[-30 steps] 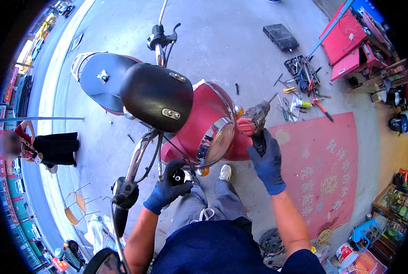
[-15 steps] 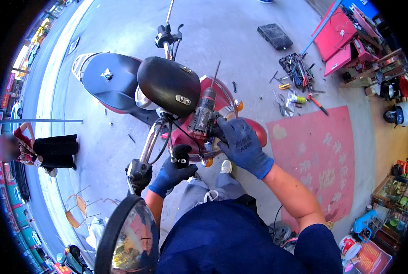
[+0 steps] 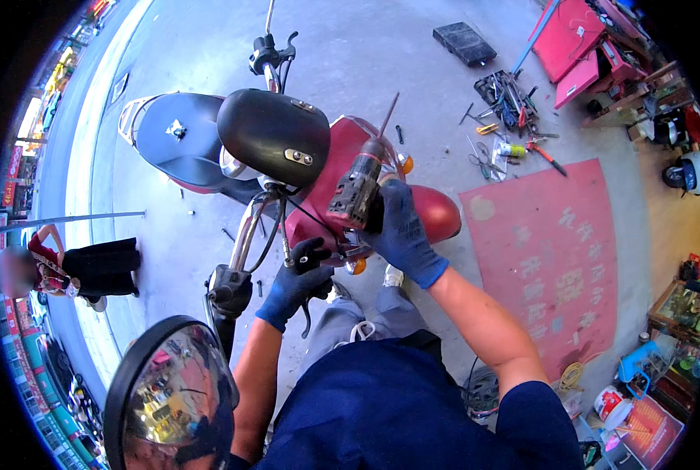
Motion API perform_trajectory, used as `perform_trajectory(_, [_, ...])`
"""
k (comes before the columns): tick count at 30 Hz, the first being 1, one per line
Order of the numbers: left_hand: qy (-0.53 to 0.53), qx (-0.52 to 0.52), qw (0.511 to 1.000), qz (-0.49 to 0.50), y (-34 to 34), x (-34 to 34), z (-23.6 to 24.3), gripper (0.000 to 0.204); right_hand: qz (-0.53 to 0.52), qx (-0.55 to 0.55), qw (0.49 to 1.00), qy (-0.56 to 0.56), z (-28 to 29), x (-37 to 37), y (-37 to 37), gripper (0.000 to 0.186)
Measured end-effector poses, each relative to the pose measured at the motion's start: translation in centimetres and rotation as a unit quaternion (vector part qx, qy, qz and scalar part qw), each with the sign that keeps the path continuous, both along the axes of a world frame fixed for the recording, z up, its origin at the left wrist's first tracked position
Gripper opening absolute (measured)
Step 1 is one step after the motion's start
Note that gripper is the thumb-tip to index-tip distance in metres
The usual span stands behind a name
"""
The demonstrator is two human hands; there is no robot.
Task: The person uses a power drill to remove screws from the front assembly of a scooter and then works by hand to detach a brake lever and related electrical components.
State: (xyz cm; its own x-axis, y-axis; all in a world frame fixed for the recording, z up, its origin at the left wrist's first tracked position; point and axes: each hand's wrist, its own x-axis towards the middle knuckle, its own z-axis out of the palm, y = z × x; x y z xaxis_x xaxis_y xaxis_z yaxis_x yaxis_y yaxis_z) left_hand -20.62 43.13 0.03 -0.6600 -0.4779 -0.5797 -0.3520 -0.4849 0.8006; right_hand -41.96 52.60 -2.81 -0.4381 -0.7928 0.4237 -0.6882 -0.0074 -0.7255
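My gloved right hand (image 3: 408, 239) grips a red-and-black power drill (image 3: 354, 188); its long bit points away from me over the red front body (image 3: 314, 192) of a scooter. My gloved left hand (image 3: 291, 290) holds a small black part (image 3: 311, 254), partly hidden by the fingers, beside a cable fitting below the handlebar (image 3: 246, 227). A black padded box (image 3: 267, 137) with metal plates sits behind the handlebar stem, and the dark seat (image 3: 166, 133) extends left. A round mirror (image 3: 170, 392) fills the lower left.
Tools (image 3: 510, 106), a black case (image 3: 463, 43) and red panels (image 3: 569, 43) lie at upper right. A red mat (image 3: 538, 204) covers floor on the right. Glass cases and clutter (image 3: 683, 313) line the right edge. A person (image 3: 83, 266) stands at left near a pole (image 3: 75, 219) and the road.
My right hand has swung the drill leftward over the scooter's front, its bit now pointing forward. My left hand has shifted slightly. The mirror has come further into view at lower left.
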Motion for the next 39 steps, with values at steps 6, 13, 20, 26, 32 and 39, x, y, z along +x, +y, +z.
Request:
perform_trajectory(6, [-0.069, -0.029, 0.997, -0.014, -0.4, 1.7, 0.8, 0.056, -0.068, 0.008, 0.996, -0.052, -0.8, -0.8, 1.5, 0.062])
perform_trajectory(13, [-0.152, -0.018, 0.988, -0.033, 1.7, 4.0, -0.2, 0.046, -0.325, 0.019, 0.882, -0.341, -7.6, -4.1, 10.7, 0.034])
perform_trajectory(20, [-0.239, -0.026, 0.963, -0.118, 3.4, 4.5, -1.2, 0.044, -0.506, -0.222, 0.486, -0.678, -27.5, -5.3, 22.8, 0.02])
perform_trajectory(26, [-0.297, -0.031, 0.933, -0.199, 3.5, 4.1, -3.6, 0.062, -0.276, -0.05, 0.389, -0.877, -40.3, -0.1, 29.1, 0.035])
perform_trajectory(32, [-0.403, 0.115, 0.89, -0.178, 4.1, 2.7, -10.1, 0.06, -0.316, -0.105, 0.317, -0.888, -56.0, 3.1, 27.6, 0.029])
perform_trajectory(39, [-0.497, 0.067, 0.835, -0.228, 5.5, 2.4, -13.5, 0.052, -0.317, 0.232, 0.549, -0.738, -63.5, 6.6, 34.2, 0.031])
